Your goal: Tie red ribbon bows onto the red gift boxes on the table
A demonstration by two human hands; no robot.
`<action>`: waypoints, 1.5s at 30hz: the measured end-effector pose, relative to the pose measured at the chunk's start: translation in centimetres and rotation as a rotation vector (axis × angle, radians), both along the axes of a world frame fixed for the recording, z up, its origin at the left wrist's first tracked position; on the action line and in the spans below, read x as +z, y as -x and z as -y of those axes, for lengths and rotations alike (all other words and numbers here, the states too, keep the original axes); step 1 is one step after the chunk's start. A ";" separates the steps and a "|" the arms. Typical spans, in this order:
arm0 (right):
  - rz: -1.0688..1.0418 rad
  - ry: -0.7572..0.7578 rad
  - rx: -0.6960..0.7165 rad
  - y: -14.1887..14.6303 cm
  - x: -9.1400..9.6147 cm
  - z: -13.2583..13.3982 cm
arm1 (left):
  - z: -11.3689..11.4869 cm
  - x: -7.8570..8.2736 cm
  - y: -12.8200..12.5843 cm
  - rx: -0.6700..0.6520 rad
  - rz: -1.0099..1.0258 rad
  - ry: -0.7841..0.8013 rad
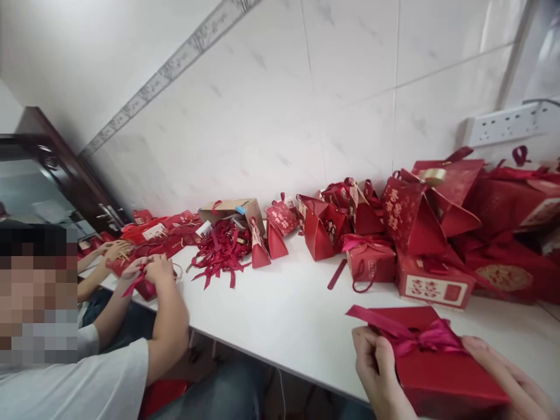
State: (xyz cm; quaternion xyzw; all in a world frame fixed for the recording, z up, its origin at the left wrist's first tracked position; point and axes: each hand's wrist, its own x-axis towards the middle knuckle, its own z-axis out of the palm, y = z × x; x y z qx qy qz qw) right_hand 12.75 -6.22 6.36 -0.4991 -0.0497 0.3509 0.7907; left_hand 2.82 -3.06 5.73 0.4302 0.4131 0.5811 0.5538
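A dark red gift box (pixel 455 376) with a magenta ribbon bow (pixel 431 339) across its top is between my two hands, at the table's near edge in the lower right. My left hand (pixel 377 364) is closed at the box's left side, its fingers curled under a loose ribbon end (pixel 371 318). Against the right side lies my right hand (pixel 503 367), gripping the box there. Part of its fingers is hidden by the box. Just beyond stands a small red box (pixel 371 261) with a ribbon loop, beside a box with a pale label (pixel 435 290).
Red gift boxes (pixel 415 216) are stacked along the wall at right. Loose ribbons (pixel 223 248) lie heaped by a cardboard box (pixel 231 209). A dark red strip (pixel 337 274) rests on the white table (pixel 280 318). At left, a co-worker's hands (pixel 153 268) hold a ribboned box; another person's hands are beyond.
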 end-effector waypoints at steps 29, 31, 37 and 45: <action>0.421 0.319 0.487 -4.3 4.3 4.9 | -7.2 4.5 3.8 -0.621 -0.257 -0.028; 0.410 0.254 0.476 -3.9 4.5 4.2 | -7.7 5.0 3.4 -0.663 -0.263 -0.098; 0.312 0.088 0.443 -3.5 4.3 2.5 | -9.1 6.2 2.7 -0.841 -0.256 -0.149; 0.468 0.100 0.587 -4.5 5.1 1.4 | -11.2 6.2 0.7 -1.040 -0.180 -0.023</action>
